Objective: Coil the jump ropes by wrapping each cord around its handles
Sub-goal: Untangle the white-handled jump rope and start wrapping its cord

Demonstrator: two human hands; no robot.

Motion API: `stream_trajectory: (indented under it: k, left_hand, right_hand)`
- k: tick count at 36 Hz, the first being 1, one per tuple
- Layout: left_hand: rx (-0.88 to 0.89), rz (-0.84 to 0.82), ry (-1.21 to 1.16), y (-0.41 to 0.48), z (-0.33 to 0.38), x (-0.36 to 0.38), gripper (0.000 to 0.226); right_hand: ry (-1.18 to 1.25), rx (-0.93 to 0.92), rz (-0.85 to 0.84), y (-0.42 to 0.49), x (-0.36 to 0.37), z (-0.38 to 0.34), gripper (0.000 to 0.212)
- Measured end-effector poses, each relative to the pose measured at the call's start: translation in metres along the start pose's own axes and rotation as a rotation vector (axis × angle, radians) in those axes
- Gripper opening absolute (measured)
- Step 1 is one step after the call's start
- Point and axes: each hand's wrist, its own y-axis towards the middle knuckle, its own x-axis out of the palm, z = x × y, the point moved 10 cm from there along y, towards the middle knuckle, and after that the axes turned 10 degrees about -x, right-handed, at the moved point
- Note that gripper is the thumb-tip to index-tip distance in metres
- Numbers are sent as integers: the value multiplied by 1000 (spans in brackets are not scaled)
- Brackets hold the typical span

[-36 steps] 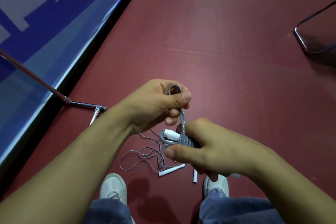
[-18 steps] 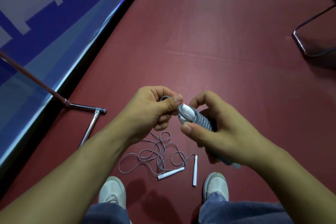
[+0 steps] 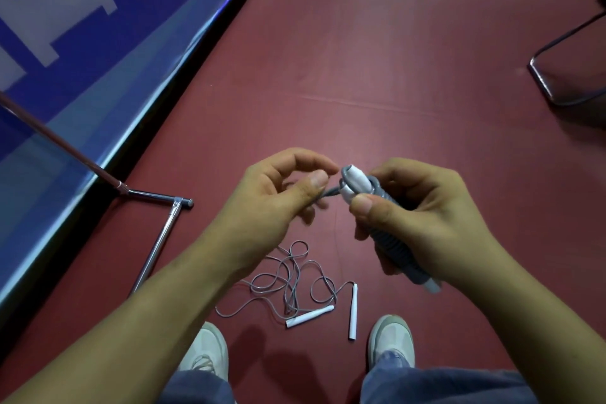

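Right hand: my right hand (image 3: 426, 216) is curled tight round the wound rope (image 3: 392, 246). My thumb presses across it near the top and my fingers wrap behind it.
Wound rope: it is a bundle of white handles (image 3: 355, 179) bound together by close turns of grey cord. It lies slanted in my palm. The white tips poke out above my thumb toward my other hand, and a pale end shows below the heel of my hand.
Left hand: my left hand (image 3: 272, 203) pinches the cord end (image 3: 331, 192) between the thumb and the fingers under it. My index finger arches over, with its tip just beside the white tips.
Cord end: a short grey stretch runs from the top of the bundle into my pinch. It is slightly blurred.
Second rope: the second rope (image 3: 288, 275) lies loose on the floor (image 3: 360, 59) below my hands, in tangled loops.
Its handles: two white sticks lie flat, one slanted (image 3: 310, 316) and one nearly straight up the picture (image 3: 353, 310). They are near each other but apart, between my shoes (image 3: 206, 351).
Floor: it is dark red.
Legs: blue jeans (image 3: 426, 384) fill the bottom edge.
Left side: there is a blue banner (image 3: 65, 43) with white shapes, and a metal stand (image 3: 157, 239) whose chrome foot rests on the floor.
Upper right: a dark bent metal frame (image 3: 557, 52).
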Motion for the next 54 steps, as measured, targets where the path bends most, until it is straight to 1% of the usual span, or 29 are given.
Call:
stream_trajectory:
  k: [2, 4, 6, 8, 10, 11, 13, 16, 18, 19, 20, 22, 23, 25, 27, 30, 32, 34, 36, 38, 41, 44, 46, 49, 50, 52, 53, 54]
  left_hand:
    - [75, -64, 97, -7, 13, 8, 10]
    - [92, -98, 181, -11, 19, 12, 17]
    - [103, -83, 215, -11, 23, 10, 17]
    - [112, -49, 260, -7, 28, 5, 7]
    - [92, -7, 265, -1, 30, -4, 10]
    - [68, -14, 253, 1, 30, -8, 11]
    - [18, -117, 231, 3, 28, -7, 12]
    - [-45, -308, 226, -6, 25, 2, 15]
    - [-96, -349, 271, -11, 23, 2, 32]
    - [-100, -341, 334, -13, 22, 0, 39]
    - [-69, -311, 455, -14, 23, -1, 43]
    - [75, -220, 728, -18, 29, 3, 41]
    - [136, -177, 777, -20, 33, 6, 36]
    - [190, -132, 715, -22, 40, 9, 22]
    - [205, -96, 656, -22, 45, 5, 15]
    - [137, -108, 572, -17, 43, -4, 6]
    - [72, -150, 534, -14, 36, -3, 13]
    - [-2, -193, 418, -11, 30, 1, 26]
    - [-62, -209, 313, -7, 24, 0, 33]
    - [-100, -192, 305, -3, 16, -1, 30]
    - [-156, -192, 278, 1, 3, 3, 28]
    - [-204, -215, 217, 3, -5, 9, 24]
    - [-231, -203, 164, 5, -9, 7, 23]
    - [-308, -205, 79, 6, -21, 9, 38]
    - [-332, -219, 50, 5, -24, 13, 38]
    - [-387, -257, -12, 2, -30, 23, 23]
    - [-426, -281, -41, -1, -33, 29, 20]
    - [-461, -299, -64, -4, -36, 34, 28]
  right_hand:
    - [-18, 4, -17, 0, 1, 2, 21]
    - [-23, 13, -38, 0, 1, 4, 18]
    - [-10, 26, -63, -1, 2, 6, 13]
    - [18, 50, -110, -3, 7, 7, 11]
    - [45, 83, -197, -7, 19, 9, 7]
    - [58, 100, -240, -10, 26, 11, 7]
    - [86, 135, -305, -14, 36, 14, 9]
    - [120, 186, -344, -17, 38, 18, 18]
    - [136, 202, -339, -16, 33, 19, 22]
    - [139, 204, -332, -15, 30, 19, 22]
    - [139, 204, -325, -14, 28, 19, 23]
    - [143, 203, -325, -13, 26, 19, 30]
    - [148, 206, -330, -13, 26, 19, 33]
    - [146, 214, -352, -14, 27, 21, 33]
    - [129, 237, -381, -17, 31, 24, 31]
    - [75, 269, -413, -23, 38, 28, 27]
    - [19, 267, -419, -23, 41, 28, 26]
    - [-36, 241, -427, -23, 44, 26, 24]
    - [-99, 208, -437, -23, 47, 23, 28]
    - [-189, 158, -429, -22, 47, 21, 30]
    - [-410, -7, -451, -21, 52, 13, 36]
    - [-500, -83, -420, -21, 51, 10, 34]
    - [-478, -87, -358, -18, 45, 8, 37]
    - [-365, -86, -258, -15, 37, 3, 48]
    - [-330, -93, -232, -15, 36, 1, 49]
    - [-277, -100, -195, -16, 33, -2, 44]
    - [-258, -99, -181, -16, 32, -2, 42]
    - [-243, -97, -173, -16, 30, -2, 42]
